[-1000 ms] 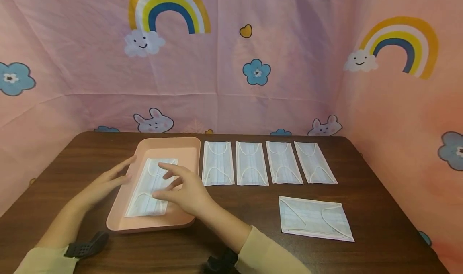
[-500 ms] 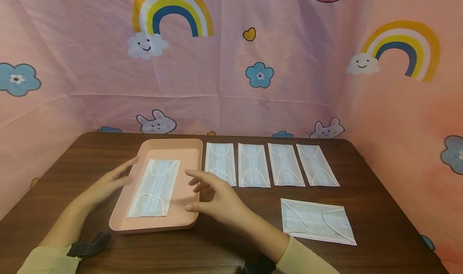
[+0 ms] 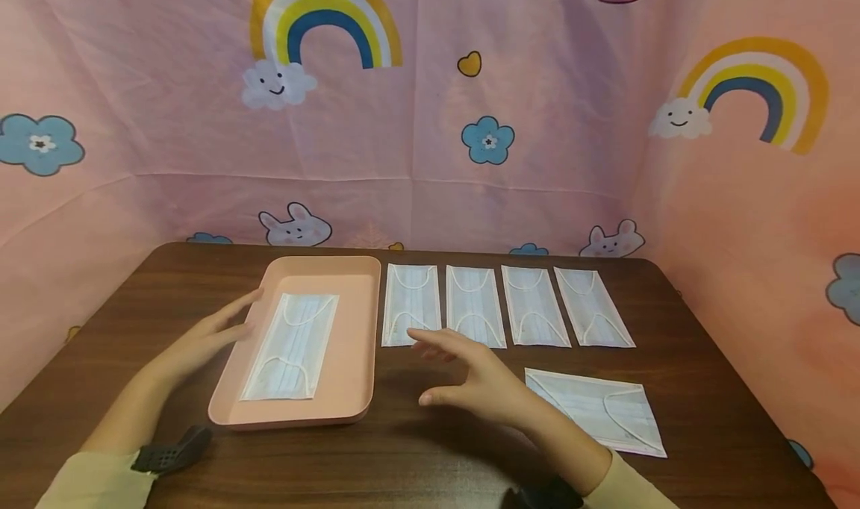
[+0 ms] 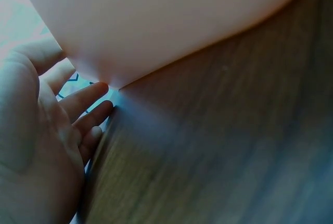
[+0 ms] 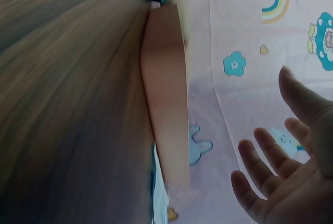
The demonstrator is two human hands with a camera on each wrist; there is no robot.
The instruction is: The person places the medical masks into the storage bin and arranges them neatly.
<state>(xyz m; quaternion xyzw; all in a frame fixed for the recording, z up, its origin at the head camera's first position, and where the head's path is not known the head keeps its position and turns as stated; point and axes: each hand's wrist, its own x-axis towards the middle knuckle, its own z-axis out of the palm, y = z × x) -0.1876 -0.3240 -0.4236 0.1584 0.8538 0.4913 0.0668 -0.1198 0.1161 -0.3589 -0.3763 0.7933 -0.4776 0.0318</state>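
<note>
Touching the left side of a pink tray (image 3: 352, 345) with mostly straight fingers, the left hand (image 3: 195, 346) in the head view is unclenched and does not grip the tray. A single face mask (image 3: 292, 348) lies lengthwise inside the tray, ear loops uppermost. The right hand (image 3: 480, 381) is released and relaxed, raised over the table (image 3: 403, 468) between the tray and another mask (image 3: 614, 412) that lies crosswise at the near right; its wrist overlaps that mask's left part in this view. Four more masks (image 3: 475, 300) lie in a row right of the tray, the first just beside its rim. A pink cloth (image 3: 430, 195) printed with rainbows, flowers and rabbits stands behind. In the left wrist view, the tray's pale outer surface fills the top, with the left hand's fingers loosely bent at its corner; the wood grain is blurred. In the right wrist view, the right hand has its thumb and fingers spread, well apart from the tray's outer wall, beside which a mask's edge shows.
</note>
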